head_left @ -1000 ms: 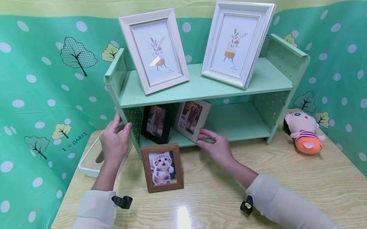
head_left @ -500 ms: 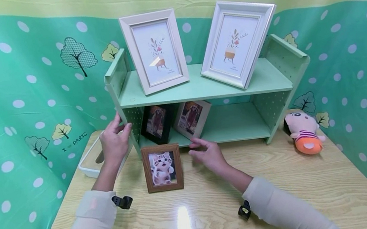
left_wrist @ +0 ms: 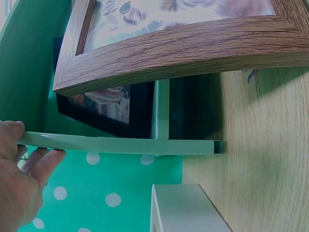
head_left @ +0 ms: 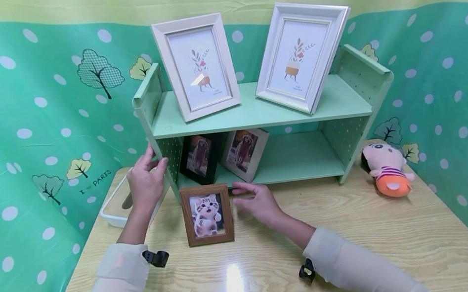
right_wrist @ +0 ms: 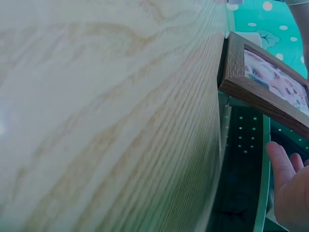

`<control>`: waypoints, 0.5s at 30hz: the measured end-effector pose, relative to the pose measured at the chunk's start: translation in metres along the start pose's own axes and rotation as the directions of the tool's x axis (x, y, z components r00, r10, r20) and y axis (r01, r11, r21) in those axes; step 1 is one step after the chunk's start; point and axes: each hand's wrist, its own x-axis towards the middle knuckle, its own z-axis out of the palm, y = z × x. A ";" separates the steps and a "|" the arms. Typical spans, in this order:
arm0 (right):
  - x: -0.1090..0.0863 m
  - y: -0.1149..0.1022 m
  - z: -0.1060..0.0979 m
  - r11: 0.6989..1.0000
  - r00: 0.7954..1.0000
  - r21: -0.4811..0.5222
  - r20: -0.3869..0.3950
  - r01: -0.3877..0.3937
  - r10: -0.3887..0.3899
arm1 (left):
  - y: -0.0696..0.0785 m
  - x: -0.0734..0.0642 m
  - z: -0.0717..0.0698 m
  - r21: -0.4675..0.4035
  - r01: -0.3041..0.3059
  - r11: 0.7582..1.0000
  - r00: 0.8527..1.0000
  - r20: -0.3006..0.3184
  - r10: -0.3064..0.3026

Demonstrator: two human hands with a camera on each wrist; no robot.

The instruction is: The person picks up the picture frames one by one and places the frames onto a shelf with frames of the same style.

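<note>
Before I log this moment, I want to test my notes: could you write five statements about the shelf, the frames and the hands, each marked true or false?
1. The left hand grips the shelf. True.
2. The right hand holds the doll. False: the right hand holds nothing; the doll lies on the table.
3. The cat frame stands on the table, in front of the shelf. True.
4. The black frame stands on the shelf's upper level. False: it is on the lower level.
5. The black frame holds a dog picture. True.
</note>
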 end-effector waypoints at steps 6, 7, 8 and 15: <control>0.001 0.001 0.005 1.000 1.000 0.017 0.021 -0.016 0.016 | 0.000 0.000 0.000 0.001 0.001 1.000 1.000 0.005 -0.001; 0.001 0.001 0.006 1.000 0.999 0.020 0.028 -0.020 0.020 | 0.000 0.000 0.000 0.003 0.001 1.000 1.000 0.006 -0.001; 0.001 0.001 0.007 0.999 0.999 0.022 0.035 -0.023 0.022 | 0.000 0.000 0.000 0.004 0.000 1.000 1.000 0.007 0.000; -0.001 0.001 0.014 0.999 0.998 0.030 0.049 -0.030 0.029 | -0.001 0.000 0.000 0.002 -0.007 1.000 1.000 0.004 0.007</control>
